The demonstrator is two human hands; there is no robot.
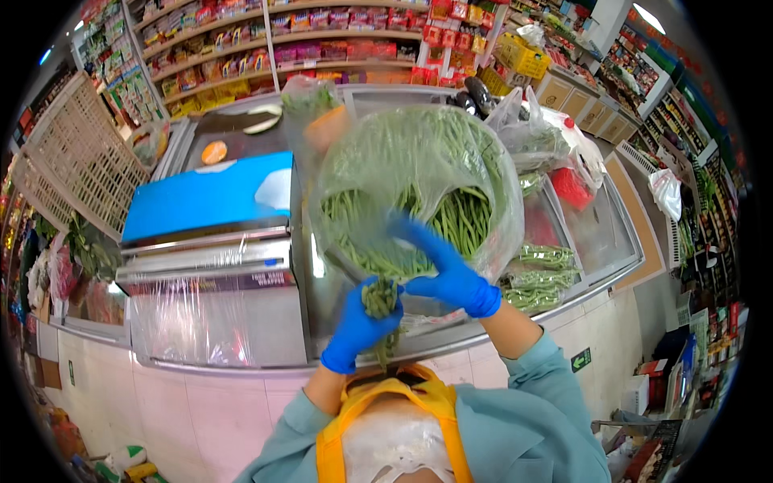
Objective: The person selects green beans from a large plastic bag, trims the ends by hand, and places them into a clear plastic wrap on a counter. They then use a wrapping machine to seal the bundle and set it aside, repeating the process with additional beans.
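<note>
Both of my hands wear blue gloves. My left hand is closed around a bundle of green beans, whose ends hang down below the fist. Just to its right, my right hand has its thumb and fingers apart, with nothing seen in it; its fingertips are blurred in front of the beans. Beyond both hands lies a large clear plastic bag, torn or opened on the near side, full of loose long green beans. Wrapped packs of green beans lie to the right of the bag.
A film-wrapping machine with a blue top stands at the left on the glass-topped freezer counter. A plastic crate leans beyond it. Eggplants and bagged produce lie at the back right. Stocked shelves stand behind.
</note>
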